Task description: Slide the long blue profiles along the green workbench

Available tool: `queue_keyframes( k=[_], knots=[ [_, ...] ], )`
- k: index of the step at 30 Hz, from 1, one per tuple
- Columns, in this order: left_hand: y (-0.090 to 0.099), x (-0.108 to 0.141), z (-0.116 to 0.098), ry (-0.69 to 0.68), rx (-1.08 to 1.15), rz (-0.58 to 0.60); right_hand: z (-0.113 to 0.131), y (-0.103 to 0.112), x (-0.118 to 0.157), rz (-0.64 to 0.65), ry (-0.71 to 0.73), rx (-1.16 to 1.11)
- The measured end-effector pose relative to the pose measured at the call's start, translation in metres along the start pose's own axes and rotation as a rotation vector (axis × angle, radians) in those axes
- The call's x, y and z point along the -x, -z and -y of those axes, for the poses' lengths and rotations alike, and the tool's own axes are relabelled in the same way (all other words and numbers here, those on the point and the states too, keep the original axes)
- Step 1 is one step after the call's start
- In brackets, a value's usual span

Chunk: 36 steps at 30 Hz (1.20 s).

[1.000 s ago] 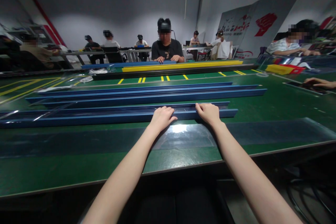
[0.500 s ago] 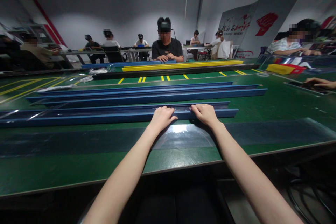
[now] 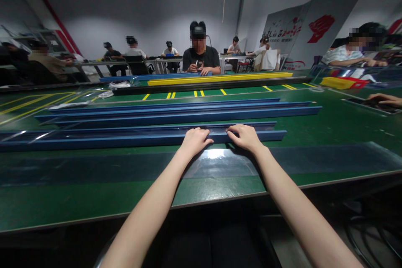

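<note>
A long blue channel profile [image 3: 150, 140] lies across the green table before me, with clear plastic film [image 3: 216, 132] inside its trough. My left hand [image 3: 197, 139] is closed over its front wall, the fingers bent into the trough and the thumb along the near side. To the right, my right hand [image 3: 244, 136] rests over the same wall, curled, thumb and forefinger close together at the film. Its other fingertips are hidden. Between the channel and the table's near edge, a flat clear plastic strip [image 3: 301, 160] lies under my forearms.
More blue channels [image 3: 188, 114] lie just beyond. Farther back are a yellow profile [image 3: 220, 78] and a black one [image 3: 207, 87]. Another person [image 3: 201, 56] sits opposite, holding something small and pale. At right, a co-worker's hand [image 3: 385, 99] is over a dark flat panel.
My right thumb and forefinger have shifted slightly at the film; my left hand stays in place. The person opposite has raised one hand. The view has moved slightly.
</note>
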<state>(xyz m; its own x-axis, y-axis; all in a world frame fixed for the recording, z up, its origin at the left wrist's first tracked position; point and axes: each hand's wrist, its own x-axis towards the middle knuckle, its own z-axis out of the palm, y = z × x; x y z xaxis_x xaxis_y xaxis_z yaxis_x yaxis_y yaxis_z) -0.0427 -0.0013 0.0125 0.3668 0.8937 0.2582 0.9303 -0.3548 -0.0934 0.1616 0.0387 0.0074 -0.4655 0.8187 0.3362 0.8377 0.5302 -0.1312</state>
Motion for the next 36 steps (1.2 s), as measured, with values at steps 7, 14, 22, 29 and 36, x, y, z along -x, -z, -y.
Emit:
queue_keyframes(
  k=[7, 14, 22, 29, 36],
  knots=[
    [-0.0014, -0.0006, 0.0007, 0.038, -0.004, 0.003, 0.0015, -0.0003, 0.0016, -0.041, 0.019, -0.052],
    [-0.0006, -0.0004, 0.0004, 0.061, -0.006, -0.005, 0.0018, -0.0055, 0.0008, -0.031, 0.054, -0.007],
    [-0.0019, -0.0015, 0.0011, 0.128, 0.06, -0.001, 0.0023, -0.004, -0.0004, -0.009, 0.027, -0.061],
    [-0.0027, -0.0019, 0.0018, 0.15, 0.099, 0.003, 0.005, -0.002, -0.0026, 0.035, -0.034, -0.046],
    [-0.0032, -0.0024, 0.0017, 0.151, 0.106, 0.004, 0.0044, -0.0029, -0.0012, 0.027, 0.002, 0.034]
  ],
)
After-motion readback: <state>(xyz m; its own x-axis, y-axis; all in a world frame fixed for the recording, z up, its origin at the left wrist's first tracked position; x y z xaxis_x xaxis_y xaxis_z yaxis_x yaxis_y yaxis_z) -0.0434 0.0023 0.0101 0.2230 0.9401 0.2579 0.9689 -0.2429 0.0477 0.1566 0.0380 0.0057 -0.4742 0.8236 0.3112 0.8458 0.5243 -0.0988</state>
